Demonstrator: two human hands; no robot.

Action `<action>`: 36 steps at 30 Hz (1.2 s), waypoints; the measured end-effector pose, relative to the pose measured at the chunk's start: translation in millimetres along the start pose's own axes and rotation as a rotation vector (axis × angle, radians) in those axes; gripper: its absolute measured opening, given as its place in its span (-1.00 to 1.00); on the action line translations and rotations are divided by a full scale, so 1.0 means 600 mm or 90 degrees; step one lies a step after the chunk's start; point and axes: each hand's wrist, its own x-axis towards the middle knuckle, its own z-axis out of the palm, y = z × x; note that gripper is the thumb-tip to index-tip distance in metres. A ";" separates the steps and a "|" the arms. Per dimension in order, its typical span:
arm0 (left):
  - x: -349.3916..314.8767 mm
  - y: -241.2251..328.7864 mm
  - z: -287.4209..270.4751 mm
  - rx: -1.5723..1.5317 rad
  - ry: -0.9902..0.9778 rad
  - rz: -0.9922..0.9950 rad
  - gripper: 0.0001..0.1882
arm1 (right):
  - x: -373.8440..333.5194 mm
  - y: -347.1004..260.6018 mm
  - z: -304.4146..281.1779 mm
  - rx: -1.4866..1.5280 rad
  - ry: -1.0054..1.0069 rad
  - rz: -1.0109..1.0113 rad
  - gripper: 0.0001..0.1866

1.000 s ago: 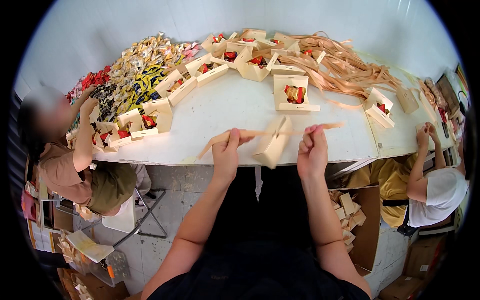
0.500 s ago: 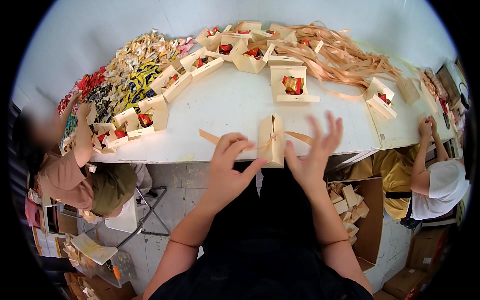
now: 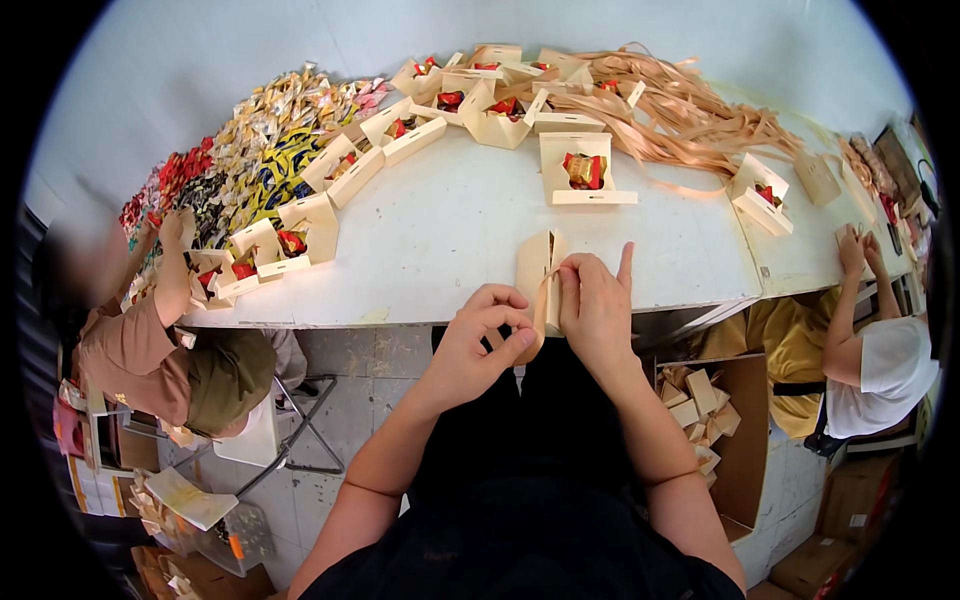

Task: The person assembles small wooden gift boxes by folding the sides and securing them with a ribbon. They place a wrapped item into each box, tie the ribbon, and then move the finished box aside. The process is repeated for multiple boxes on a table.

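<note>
At the table's near edge, in front of me, stands a closed pale wooden gift box [image 3: 536,258] with a slit along its top. A peach satin ribbon [image 3: 541,312] is tied round it and runs down its front in a loop. My left hand [image 3: 480,342] pinches the lower part of this ribbon between thumb and fingertips. Against the box's right side, my right hand [image 3: 597,315] pinches the ribbon near the knot, its little finger sticking out. The fingers partly cover the knot and the ribbon's ends.
Beyond the box sits an open box [image 3: 592,196] with wrapped candy. Open filled boxes [image 3: 287,262] curve leftward; loose ribbons [image 3: 680,110] lie behind. Wrapped candies [image 3: 270,125] heap at far left. A person works on each side. A carton [image 3: 742,440] of closed boxes stands right, below the table.
Both hands have closed in from beside the box onto its ribbon. The ribbon tails that stuck out left and right are drawn in, and a loop now hangs down the front.
</note>
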 end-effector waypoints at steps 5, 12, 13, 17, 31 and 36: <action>0.038 -0.020 0.008 -0.165 0.096 0.043 -0.92 | 0.002 -0.004 0.001 0.029 -0.048 -0.021 -0.95; 0.079 -0.042 0.036 -0.118 0.196 -0.001 -0.86 | 0.012 -0.014 -0.010 0.126 -0.178 0.036 -0.88; 0.079 -0.033 0.038 -0.081 0.201 0.018 -0.86 | 0.021 -0.015 -0.023 0.161 -0.204 0.065 -0.85; 0.071 -0.002 0.036 0.076 0.177 0.095 -0.84 | 0.053 0.039 -0.054 0.156 -0.309 0.022 -0.65; 0.062 0.014 0.046 0.285 0.141 0.180 -0.74 | 0.167 -0.018 -0.136 0.086 -0.530 0.141 -0.50; 0.060 0.011 0.062 0.252 0.154 0.169 -0.78 | 0.182 0.002 -0.136 0.236 -0.525 0.170 -0.67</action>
